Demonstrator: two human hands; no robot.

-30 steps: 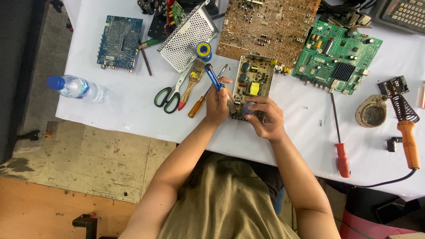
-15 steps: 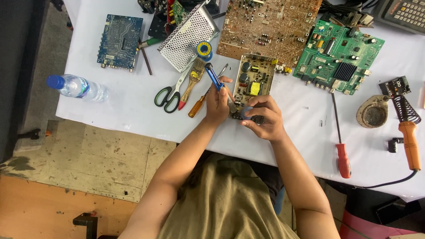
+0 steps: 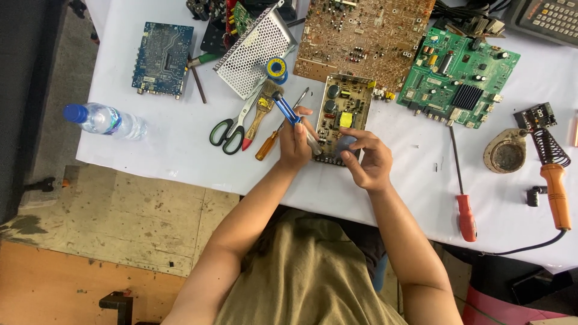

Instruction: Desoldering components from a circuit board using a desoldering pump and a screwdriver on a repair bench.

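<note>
The right hand (image 3: 368, 161) has lifted off the small circuit board (image 3: 340, 117) since a moment ago — its fingers now pinch a small grey piece (too blurred to name). The left hand (image 3: 296, 144) grips a blue-handled tool (image 3: 289, 111), tip at the board, mid-table (image 3: 168, 150). Beyond lie scissors (image 3: 232, 129).

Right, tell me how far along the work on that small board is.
Done: the small power board lies bare on the white table, no cover on it. In hand: the left hand holds a blue-handled tool at the board's near edge, and the right hand pinches a small grey part over it. Left: the part is not seated yet; the soldering iron lies unused at the right.
</note>
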